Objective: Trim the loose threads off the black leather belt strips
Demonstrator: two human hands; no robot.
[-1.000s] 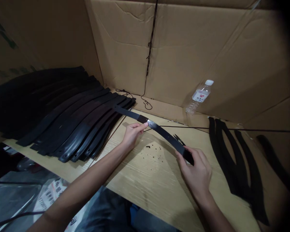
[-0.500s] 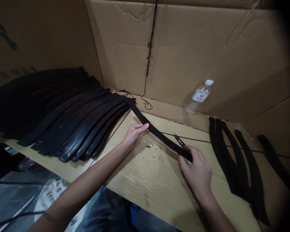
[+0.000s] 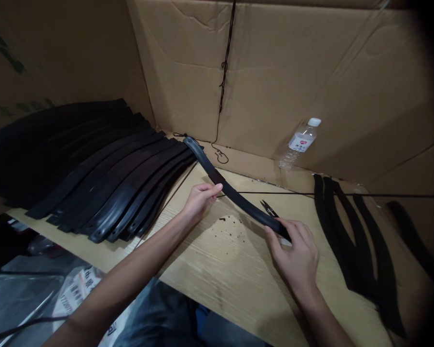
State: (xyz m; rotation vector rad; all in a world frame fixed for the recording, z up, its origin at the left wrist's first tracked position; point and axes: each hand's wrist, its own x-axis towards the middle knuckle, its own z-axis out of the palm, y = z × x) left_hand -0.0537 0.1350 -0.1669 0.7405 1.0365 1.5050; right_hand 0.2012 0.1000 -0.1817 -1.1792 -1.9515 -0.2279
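Note:
A long curved black strip [image 3: 244, 202] slants between my two hands, its smooth rounded face upward. My left hand [image 3: 202, 196] pinches it at a dark wrapped band [image 3: 217, 177] near its middle. The strip's far end reaches over the stack of strips. My right hand [image 3: 296, 246] is closed round the near end. Small dark thread snips [image 3: 269, 208] stick out from that hand, points away from me; their handles are hidden. A thin dark cord [image 3: 282, 193] runs straight from beside my left fingers, behind the strip, toward the right edge.
Many similar black strips [image 3: 104, 193] lie overlapped at the left. Several flat black pieces [image 3: 347, 241] lie at the right. A plastic bottle [image 3: 300, 143] leans at the cardboard wall [image 3: 275, 72]. Dark crumbs [image 3: 231, 229] dot the table [image 3: 217, 270]; a cord [image 3: 224, 67] hangs behind.
The strip has rolled over in my hands, so its shiny rounded face now shows. The cord on the right has gone from sagging to straight. My hands have barely shifted.

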